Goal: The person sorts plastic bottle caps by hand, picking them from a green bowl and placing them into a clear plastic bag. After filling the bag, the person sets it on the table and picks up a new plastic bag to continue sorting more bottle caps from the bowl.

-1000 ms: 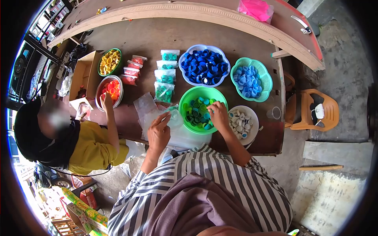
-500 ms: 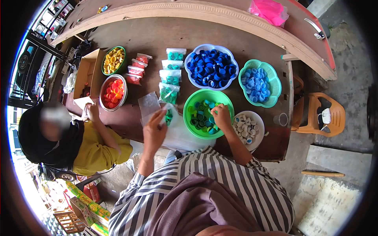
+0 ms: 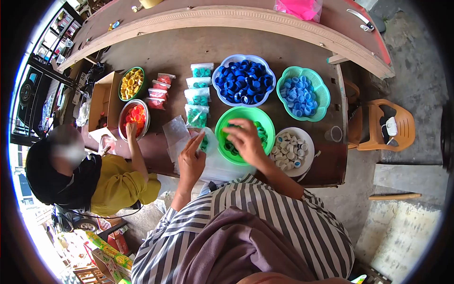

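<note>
My left hand point(image 3: 191, 163) is closed on a clear plastic bag point(image 3: 209, 137) with green bottle caps inside. My right hand point(image 3: 247, 139) hovers over the left part of a bright green bowl point(image 3: 270, 128) of green caps, fingers stretched leftward and apart; no cap shows in them. Flat clear bags point(image 3: 174, 130) lie beside my left hand. Beyond it, several filled bags of teal-green caps point(image 3: 196, 116) form a column.
Dark blue caps fill a lavender basket point(image 3: 270, 90); light blue ones sit in a mint basket point(image 3: 326, 102). White caps lie in a white bowl point(image 3: 309, 156), near a clear cup point(image 3: 335, 134). At left, a co-worker's hand point(image 3: 131, 130) reaches into a metal bowl point(image 3: 124, 135) of orange-red caps.
My right hand has lifted from the caps and moved left toward the bag. My left hand keeps its hold. The co-worker's hand has moved into the metal bowl. The view has shifted slightly.
</note>
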A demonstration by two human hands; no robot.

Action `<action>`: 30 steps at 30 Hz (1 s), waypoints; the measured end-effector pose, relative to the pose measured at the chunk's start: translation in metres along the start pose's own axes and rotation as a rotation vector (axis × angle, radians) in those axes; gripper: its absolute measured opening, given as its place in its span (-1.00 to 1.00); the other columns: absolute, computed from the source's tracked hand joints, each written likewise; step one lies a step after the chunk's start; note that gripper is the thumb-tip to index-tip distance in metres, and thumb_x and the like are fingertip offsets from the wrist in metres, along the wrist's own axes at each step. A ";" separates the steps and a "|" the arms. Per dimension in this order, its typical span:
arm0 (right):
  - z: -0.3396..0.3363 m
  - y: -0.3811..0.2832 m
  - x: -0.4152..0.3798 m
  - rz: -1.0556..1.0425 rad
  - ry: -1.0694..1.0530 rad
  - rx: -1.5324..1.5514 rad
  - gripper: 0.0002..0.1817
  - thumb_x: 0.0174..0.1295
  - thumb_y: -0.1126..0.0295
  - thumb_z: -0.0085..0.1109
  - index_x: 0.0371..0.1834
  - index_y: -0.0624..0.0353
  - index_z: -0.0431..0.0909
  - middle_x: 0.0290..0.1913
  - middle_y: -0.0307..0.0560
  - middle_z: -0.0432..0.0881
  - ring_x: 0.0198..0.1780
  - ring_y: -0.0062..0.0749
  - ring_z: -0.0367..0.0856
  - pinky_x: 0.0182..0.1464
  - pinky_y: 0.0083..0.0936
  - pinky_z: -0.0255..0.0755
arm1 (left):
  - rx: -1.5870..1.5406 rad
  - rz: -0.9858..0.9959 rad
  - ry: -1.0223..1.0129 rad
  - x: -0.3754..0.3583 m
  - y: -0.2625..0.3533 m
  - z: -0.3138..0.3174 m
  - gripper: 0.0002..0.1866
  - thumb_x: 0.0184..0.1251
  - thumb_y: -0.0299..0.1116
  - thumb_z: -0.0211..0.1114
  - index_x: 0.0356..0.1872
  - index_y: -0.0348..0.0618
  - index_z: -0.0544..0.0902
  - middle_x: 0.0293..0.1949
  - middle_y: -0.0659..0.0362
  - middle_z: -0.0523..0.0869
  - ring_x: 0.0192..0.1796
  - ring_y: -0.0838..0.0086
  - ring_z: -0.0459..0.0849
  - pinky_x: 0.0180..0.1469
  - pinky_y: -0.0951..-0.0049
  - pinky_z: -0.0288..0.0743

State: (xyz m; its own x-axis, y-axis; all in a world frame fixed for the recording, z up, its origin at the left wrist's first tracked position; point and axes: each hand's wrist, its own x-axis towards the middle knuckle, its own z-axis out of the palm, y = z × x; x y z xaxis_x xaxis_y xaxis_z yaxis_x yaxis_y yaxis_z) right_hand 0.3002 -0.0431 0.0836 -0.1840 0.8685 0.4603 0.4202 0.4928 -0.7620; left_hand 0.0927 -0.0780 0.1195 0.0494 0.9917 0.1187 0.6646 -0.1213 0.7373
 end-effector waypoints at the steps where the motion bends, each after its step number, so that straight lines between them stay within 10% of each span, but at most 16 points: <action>1: 0.002 0.020 -0.001 0.100 0.015 0.040 -0.70 0.12 0.50 0.32 -0.05 -0.01 0.66 0.01 -0.13 0.53 0.11 -0.12 0.46 0.14 -0.20 0.34 | -0.008 -0.011 0.017 -0.001 -0.003 -0.003 -0.37 0.00 -0.69 0.12 0.21 -0.05 0.60 0.07 0.04 0.68 -0.55 0.45 0.55 -0.43 0.45 0.45; 5: 0.023 0.095 -0.038 0.401 -0.318 -0.143 -0.82 0.09 0.51 0.32 -0.22 0.04 0.68 -0.14 -0.16 0.55 0.08 -0.15 0.47 0.10 -0.20 0.36 | 0.002 0.025 0.105 -0.006 -0.012 -0.007 -0.38 -0.01 -0.69 0.09 0.18 -0.06 0.62 0.02 0.09 0.70 -0.58 0.54 0.45 -0.43 0.51 0.42; 10: 0.047 0.105 -0.067 0.137 -0.359 -0.487 -0.89 0.06 0.45 0.35 -0.33 0.03 0.70 -0.19 -0.21 0.55 0.06 -0.22 0.47 0.11 -0.28 0.36 | -0.018 0.033 0.096 -0.012 -0.012 -0.008 -0.38 0.00 -0.69 0.10 0.19 -0.06 0.61 0.05 0.06 0.69 -0.57 0.51 0.48 -0.43 0.50 0.43; 19: 0.034 0.129 -0.067 0.647 -0.249 0.133 -0.73 0.07 0.31 0.46 -0.35 0.24 0.59 -0.37 -0.09 0.66 -0.33 -0.39 0.65 -0.23 -0.47 0.49 | -0.036 0.024 0.068 -0.019 -0.014 -0.010 -0.38 0.02 -0.69 0.11 0.20 -0.06 0.60 0.10 0.02 0.67 -0.57 0.46 0.53 -0.43 0.46 0.45; 30: 0.012 0.027 -0.029 0.273 0.130 0.139 -0.70 0.11 0.49 0.41 -0.17 0.21 0.47 -0.16 -0.09 0.65 -0.12 -0.32 0.64 -0.18 -0.46 0.56 | -0.047 0.103 0.041 -0.010 -0.011 0.000 -0.39 0.03 -0.71 0.11 0.21 -0.10 0.58 0.06 0.02 0.67 -0.53 0.41 0.56 -0.42 0.46 0.46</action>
State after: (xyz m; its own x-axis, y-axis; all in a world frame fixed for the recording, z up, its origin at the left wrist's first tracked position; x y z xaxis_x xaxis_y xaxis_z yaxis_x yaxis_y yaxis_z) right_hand 0.3058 -0.0548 0.0443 0.0374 0.9598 0.2781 0.3116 0.2532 -0.9159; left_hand 0.0844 -0.0862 0.1103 0.0843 0.9715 0.2214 0.6215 -0.2249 0.7504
